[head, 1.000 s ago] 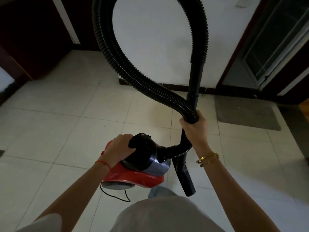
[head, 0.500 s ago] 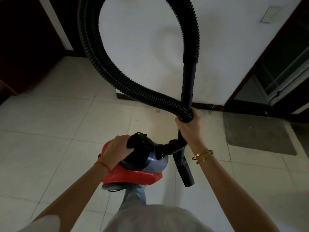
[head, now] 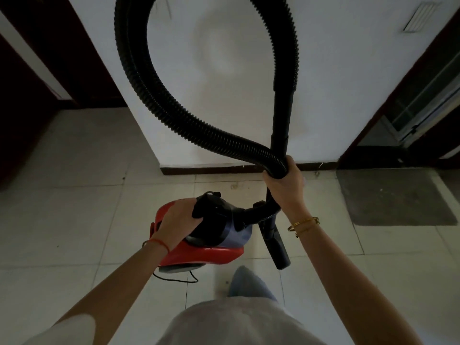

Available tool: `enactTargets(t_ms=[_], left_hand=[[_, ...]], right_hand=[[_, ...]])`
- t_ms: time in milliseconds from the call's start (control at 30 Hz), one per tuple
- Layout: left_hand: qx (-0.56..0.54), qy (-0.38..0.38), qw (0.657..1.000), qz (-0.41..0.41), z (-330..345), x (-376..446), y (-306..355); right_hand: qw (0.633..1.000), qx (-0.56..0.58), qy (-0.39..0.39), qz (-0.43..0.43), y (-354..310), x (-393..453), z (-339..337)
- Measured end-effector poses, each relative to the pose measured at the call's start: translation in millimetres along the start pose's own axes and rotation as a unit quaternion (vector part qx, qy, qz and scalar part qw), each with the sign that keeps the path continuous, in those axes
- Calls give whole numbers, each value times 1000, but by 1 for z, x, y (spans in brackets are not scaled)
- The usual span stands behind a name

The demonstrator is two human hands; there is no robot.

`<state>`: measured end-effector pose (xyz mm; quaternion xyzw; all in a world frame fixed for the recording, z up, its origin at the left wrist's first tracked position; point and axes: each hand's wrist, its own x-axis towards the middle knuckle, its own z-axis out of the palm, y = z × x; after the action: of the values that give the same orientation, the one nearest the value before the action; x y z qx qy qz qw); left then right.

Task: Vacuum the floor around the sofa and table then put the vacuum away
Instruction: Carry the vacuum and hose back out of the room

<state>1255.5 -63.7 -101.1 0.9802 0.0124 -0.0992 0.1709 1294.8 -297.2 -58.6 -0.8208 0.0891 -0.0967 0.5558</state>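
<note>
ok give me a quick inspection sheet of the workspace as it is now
surface: pale tiled floor, a few small specks on it
job's things: red and black vacuum carried off the floor; ribbed black hose looped high; rigid tube and nozzle hanging down
clutter: grey mat by the doorway on the right
grips: left hand holds the vacuum's top handle; right hand holds hose and tube bunched together
cables: thin black cord loops under the vacuum's rear
surroundings: white wall with dark skirting, dark door frames on both sides, vent top right
</note>
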Motion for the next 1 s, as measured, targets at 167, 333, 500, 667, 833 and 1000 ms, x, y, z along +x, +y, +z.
enactTargets(t_ms=[167, 333, 500, 667, 833, 1000], left_hand=[[-3, 9, 1000, 20, -16, 76, -13], [-3, 0, 1000, 25, -16, 154, -24], [-32, -25, 999, 10, 4, 235, -38], [-24, -49, 999, 8, 45, 316, -57], [-49, -72, 996, 3, 122, 388, -88], [-39, -87, 995, 12, 221, 460, -124]], right_hand=[[1000, -4, 6, 3, -2, 70, 35], [1000, -5, 11, 13, 8, 142, 69], [999, -8, -1, 38, 29, 211, 103], [998, -19, 4, 56, 77, 270, 146], [997, -13, -6, 80, 157, 319, 192], [996, -32, -17, 78, 258, 359, 244]])
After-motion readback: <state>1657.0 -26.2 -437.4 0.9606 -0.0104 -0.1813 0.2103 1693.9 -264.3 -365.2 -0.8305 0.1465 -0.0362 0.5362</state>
